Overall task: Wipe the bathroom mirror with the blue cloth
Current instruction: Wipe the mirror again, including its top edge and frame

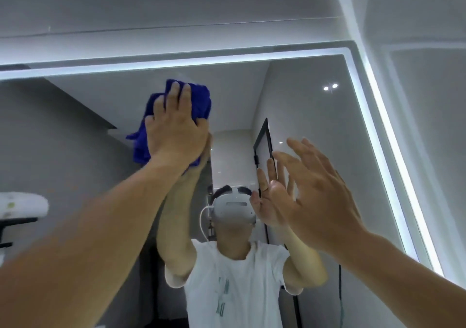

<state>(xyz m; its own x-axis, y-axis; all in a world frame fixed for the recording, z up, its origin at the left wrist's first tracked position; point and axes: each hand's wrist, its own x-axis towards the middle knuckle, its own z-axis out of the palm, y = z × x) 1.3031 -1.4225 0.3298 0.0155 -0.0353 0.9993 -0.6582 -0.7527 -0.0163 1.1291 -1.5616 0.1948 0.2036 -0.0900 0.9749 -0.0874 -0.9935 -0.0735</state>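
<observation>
The bathroom mirror [315, 115] fills the wall ahead, framed by a lit white strip along its top and right edge. My left hand [174, 125] is raised high and presses the bunched blue cloth [199, 100] flat against the upper left of the glass, fingers spread over it and thumb tucked into a fold. My right hand [320, 191] is lifted near the glass at centre right, fingers straight and spread, holding nothing; whether it touches the mirror I cannot tell. The mirror shows a person in a white T-shirt and headset.
Grey wall panels [416, 151] run above and to the right of the mirror. A white object on a dark bracket [22, 205] sits at the left edge. A reflected dark-framed door [263, 143] appears behind the person.
</observation>
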